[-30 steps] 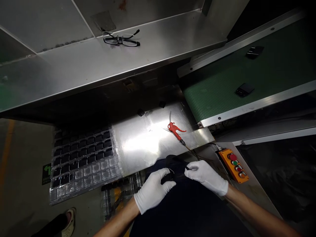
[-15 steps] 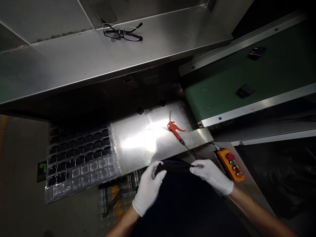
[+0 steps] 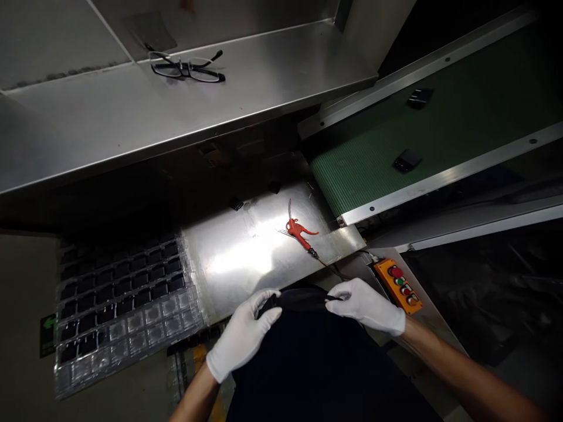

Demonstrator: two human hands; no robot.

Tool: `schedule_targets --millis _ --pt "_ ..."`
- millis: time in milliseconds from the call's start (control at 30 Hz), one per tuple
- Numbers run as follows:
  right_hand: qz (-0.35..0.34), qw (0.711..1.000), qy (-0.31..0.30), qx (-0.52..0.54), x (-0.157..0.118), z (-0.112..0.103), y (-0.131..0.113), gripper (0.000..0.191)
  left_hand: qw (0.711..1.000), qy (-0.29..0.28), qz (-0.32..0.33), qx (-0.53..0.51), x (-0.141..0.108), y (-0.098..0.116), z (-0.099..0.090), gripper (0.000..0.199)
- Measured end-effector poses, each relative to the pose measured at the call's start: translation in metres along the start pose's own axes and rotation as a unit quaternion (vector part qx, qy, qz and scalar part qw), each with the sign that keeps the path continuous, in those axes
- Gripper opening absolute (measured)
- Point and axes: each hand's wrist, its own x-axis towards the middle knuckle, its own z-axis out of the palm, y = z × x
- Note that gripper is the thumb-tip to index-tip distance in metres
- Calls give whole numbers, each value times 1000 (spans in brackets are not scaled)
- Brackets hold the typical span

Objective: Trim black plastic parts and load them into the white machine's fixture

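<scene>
Metal desk lit brightly beside a green conveyor

Dark clothing is seen below the near edge of the desk, and both white-gloved hands are raised in front of it, facing each other and well apart. The left hand is angled up and to the right, its forearm brought in from the bottom edge. By the right hand the fingers are pointed left, with the forearm slanted in from the lower right.

In the right grip, a small dark piece is pinched between thumb and fingertips, just off the desk's near edge. The left grip is curled, with a gap left between thumb and fingers; a dark shape is seen inside the curl, but whether it is grasped cannot be told against the dark cloth.

At the desk's left end, a transparent tray is placed. Its far rows of pockets are filled with black pieces, while bare transparent pockets are shown toward the near side.

On the desk, a red air gun is laid, its hose led off the near edge. Two flat black parts are carried on the conveyor. Glasses are rested on the shelf above.
</scene>
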Motion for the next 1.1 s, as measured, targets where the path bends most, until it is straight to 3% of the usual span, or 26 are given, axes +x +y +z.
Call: schedule_targets --millis 133,233,333,400,500,567,733,967,1100 --pt "2 1000 22 -17 -2 -10 -7 18 985 -124 13 119 5 20 0 33" --pt "11 999 26 -44 -4 -15 -7 16 970 -135 62 193 18 39 24 20" --pt "0 998 20 -64 -4 -15 -5 15 941 -105 136 290 36 56 52 19" --pt "-16 996 31 -78 -4 -14 -4 16 894 -90 179 400 45 64 66 22" --pt "-30 995 50 -79 -6 -13 -7 26 788 -94 231 564 50 70 76 30" --pt "-37 996 58 -60 -7 -11 -10 30 755 -82 243 603 50 71 77 32" --pt "-62 993 104 10 -7 3 -3 34 779 19 225 586 46 62 65 30" --pt "-3 996 71 57 -21 20 31 29 821 121 171 531 41 36 31 33" --pt "15 996 68 62 -27 21 40 32 849 135 132 494 38 36 34 31"
